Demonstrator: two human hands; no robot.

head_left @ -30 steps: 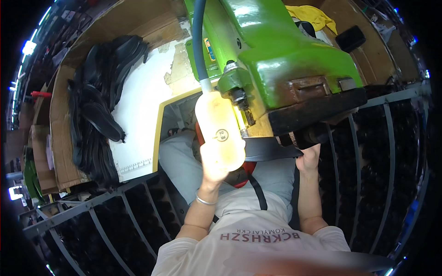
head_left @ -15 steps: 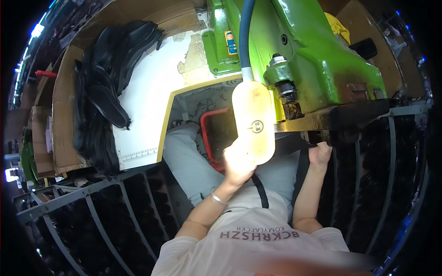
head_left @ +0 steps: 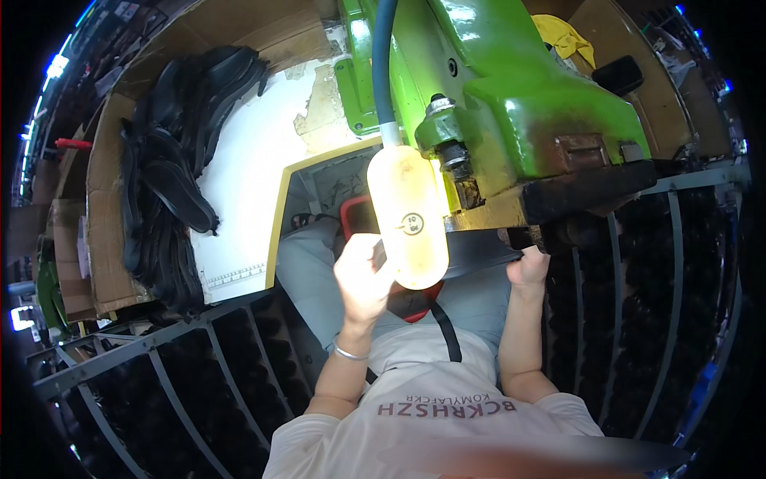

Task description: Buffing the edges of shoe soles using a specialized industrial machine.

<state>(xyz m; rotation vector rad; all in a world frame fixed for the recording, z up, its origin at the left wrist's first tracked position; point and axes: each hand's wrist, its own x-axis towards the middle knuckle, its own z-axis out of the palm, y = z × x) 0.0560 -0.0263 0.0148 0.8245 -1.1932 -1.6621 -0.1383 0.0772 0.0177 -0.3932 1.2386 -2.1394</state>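
My left hand is raised beside a glowing oval lamp. Its fingers are curled, and their tips are hidden behind the lamp, so what they hold does not show. Under the front of a green machine, my right hand is closed at the end of a dark, smooth piece that looks like a black shoe part. That piece spans the gap between the lamp and my right hand, above my lap. A metal rod with a blackened tip sticks down from the machine.
Black shoe parts lie heaped on the white table, left, inside cardboard walls. A red-rimmed bin stands below the yellow-edged cutout. Metal racks flank me. A yellow cloth lies behind the machine.
My view has shifted, so the machine and lamp sit further left. My left hand has moved left, out from behind the lamp. More of the dark piece shows; my right hand stays under the machine.
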